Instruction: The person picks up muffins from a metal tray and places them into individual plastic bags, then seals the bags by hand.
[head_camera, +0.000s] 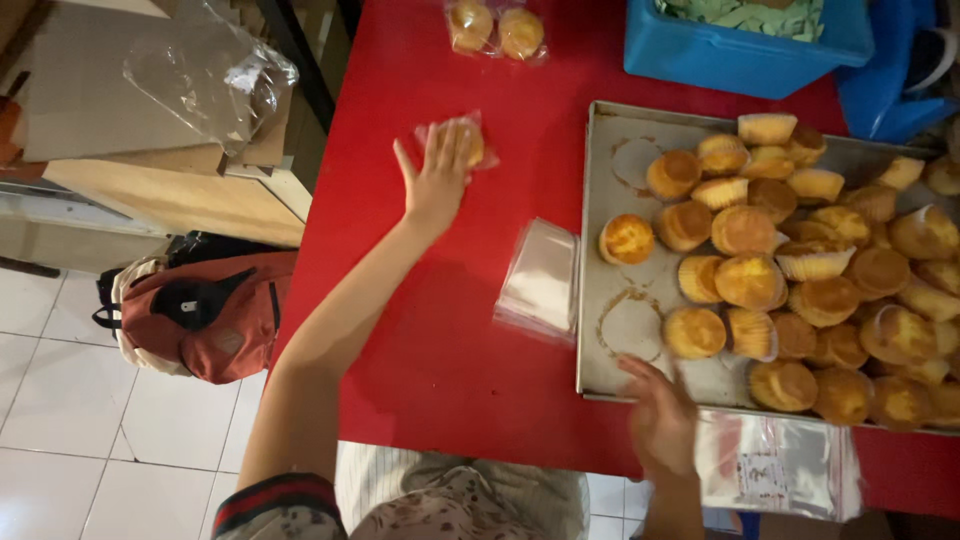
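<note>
My left hand (437, 176) reaches far across the red table (440, 380) with its fingers spread flat on a muffin wrapped in a clear bag (470, 140). My right hand (660, 415) rests at the near edge of the metal baking tray (610, 370), blurred, fingers loosely curled and holding nothing that I can see. The tray carries several golden muffins (745, 230) in paper cups. A stack of empty clear bags (540, 275) lies between my two hands, just left of the tray.
Two bagged muffins (495, 30) lie at the table's far edge. A blue bin (740, 55) stands behind the tray. More clear bags (780, 465) hang over the near edge. A red backpack (200, 315) sits on the tiled floor, left, below a wooden bench with crumpled plastic (210, 75).
</note>
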